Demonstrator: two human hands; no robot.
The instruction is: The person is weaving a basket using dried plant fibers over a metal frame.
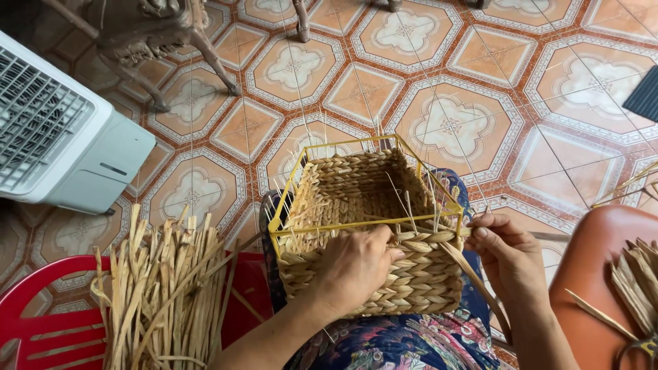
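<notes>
1. I find the basket (373, 233) resting on my lap, near wall facing me, its yellow wire frame (343, 225) standing above the woven rows. The top row along the near edge is not yet closed.

2. My left hand (353, 268) lies flat against the near wall just under the frame's near bar, fingers closed down on the weave, pressing it. It holds nothing loose.

3. My right hand (507, 255) is at the basket's near right corner, fingers pinched narrow on a flat strand (473, 277). The thumb and fingertips touch the top braid where it meets the corner.

4. The governing relation: the strand's long axis runs from that corner diagonally down and to the right, passing under my right wrist toward the lap. Its worked end lies to the left of the right hand, along the near edge; the left hand is just beside that end, the right hand is on it.

5. Thin upright stakes (411, 202) rise inside the near edge, between the two hands.

6. A bundle of loose strands (161, 288) lies on a red chair (41, 329) well to my left, nearer the left hand. An orange seat (596, 274) stands at my right.
</notes>
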